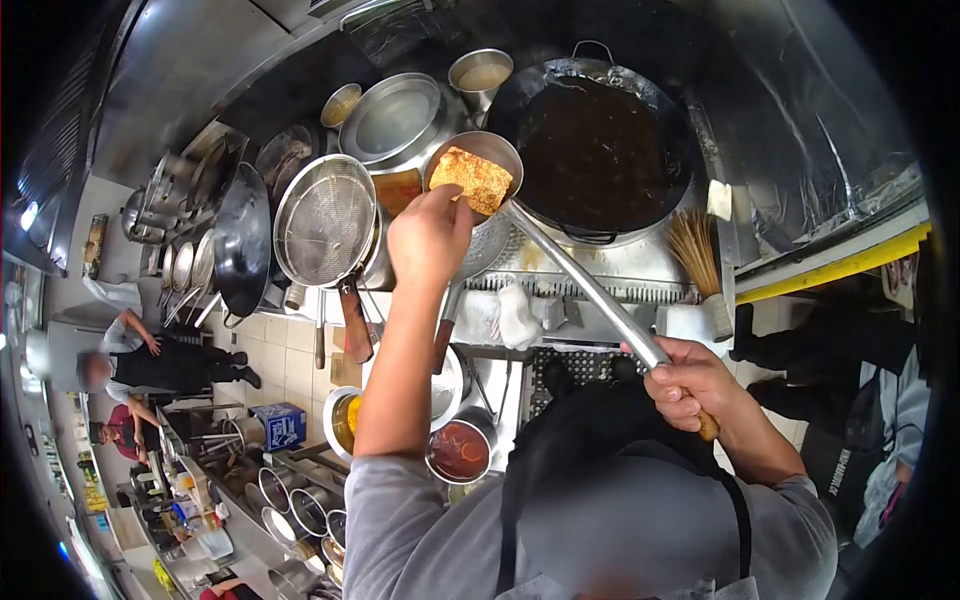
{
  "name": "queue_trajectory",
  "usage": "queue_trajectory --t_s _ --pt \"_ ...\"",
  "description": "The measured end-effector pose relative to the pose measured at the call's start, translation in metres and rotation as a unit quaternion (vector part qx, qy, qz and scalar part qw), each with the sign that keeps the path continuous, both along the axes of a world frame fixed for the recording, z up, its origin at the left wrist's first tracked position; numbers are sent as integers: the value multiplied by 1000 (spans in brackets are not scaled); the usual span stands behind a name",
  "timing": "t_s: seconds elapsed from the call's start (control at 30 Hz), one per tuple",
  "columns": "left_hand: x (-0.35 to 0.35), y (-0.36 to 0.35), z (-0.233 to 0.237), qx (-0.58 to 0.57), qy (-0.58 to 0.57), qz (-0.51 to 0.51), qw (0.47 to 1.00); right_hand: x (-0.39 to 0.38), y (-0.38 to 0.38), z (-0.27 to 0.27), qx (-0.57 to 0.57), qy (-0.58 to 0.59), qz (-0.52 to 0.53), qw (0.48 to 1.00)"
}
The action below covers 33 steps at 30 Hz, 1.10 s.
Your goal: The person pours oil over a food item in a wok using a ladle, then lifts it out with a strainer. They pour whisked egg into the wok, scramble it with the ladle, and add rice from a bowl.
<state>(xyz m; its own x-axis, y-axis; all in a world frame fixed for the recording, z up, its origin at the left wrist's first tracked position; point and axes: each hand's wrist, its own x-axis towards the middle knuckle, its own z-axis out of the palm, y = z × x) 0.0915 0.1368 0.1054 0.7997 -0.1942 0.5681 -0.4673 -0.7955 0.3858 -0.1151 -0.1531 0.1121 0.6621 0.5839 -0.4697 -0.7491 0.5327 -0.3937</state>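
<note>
My left hand (430, 235) reaches up over the stove, its fingers pinching a golden-brown, speckled fried slab (474, 177). The slab lies across the metal bowl of a long-handled ladle (590, 280), partly inside its rim. Wrapped round the wooden end of the ladle's handle, my right hand (688, 385) sits close to my body. To the right of the ladle bowl is a large wok (505, 120) of dark brown liquid. A round mesh strainer (325, 222) rests just left of my left hand. Under the ladle, a perforated metal skimmer (485, 250) is partly hidden.
Behind the ladle stand a wide metal pot (392, 118) and a small pot of pale liquid (481, 75). A bamboo brush (697, 255) leans at the right, with a white cloth (516, 318) on the front ledge. Another wok (240, 240) is farther left. Several people stand nearby.
</note>
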Motion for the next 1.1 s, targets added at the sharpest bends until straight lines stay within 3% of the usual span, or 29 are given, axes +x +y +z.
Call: queue_trajectory --t_s 0.23,0.3,0.4,0.53,0.67,0.73,0.8,0.87,0.9,0.93,0.97,1.0,1.07,1.1 --pt "10 -10 -16 114 46 107 987 -4 -3 2 -29 -14 38 999" --pt "6 -7 -15 29 23 118 992 -3 -3 3 -33 -13 45 998" --pt "2 4 -11 23 49 120 991 -3 -3 -1 -15 -9 49 999" --pt "-28 34 25 -109 -10 175 978 13 7 -7 -15 8 49 999" --pt "-67 53 36 -347 -63 143 925 51 47 -39 -224 -60 85 969" --pt "-94 55 35 -375 -61 96 920 71 73 -58 -304 -100 104 942" --pt "-127 55 34 -224 -109 128 960 98 76 -104 -312 -112 141 933" --pt "-159 45 23 -262 -101 56 958 104 81 -146 -326 -121 180 920" --pt "-175 46 13 -274 -65 52 958 99 90 -163 -524 -297 127 788" --pt "-187 50 4 -238 -53 64 968 97 97 -171 -668 -453 64 587" --pt "-198 54 -5 -241 -37 71 967 105 100 -139 -641 -357 103 671" --pt "-205 58 -14 -245 -21 80 966 110 93 -147 -645 -408 61 644" --pt "-211 62 -29 -267 -29 108 957 115 86 -115 -636 -419 39 647" --pt "-213 65 -33 -282 -43 125 950 122 77 -116 -555 -516 -9 652"
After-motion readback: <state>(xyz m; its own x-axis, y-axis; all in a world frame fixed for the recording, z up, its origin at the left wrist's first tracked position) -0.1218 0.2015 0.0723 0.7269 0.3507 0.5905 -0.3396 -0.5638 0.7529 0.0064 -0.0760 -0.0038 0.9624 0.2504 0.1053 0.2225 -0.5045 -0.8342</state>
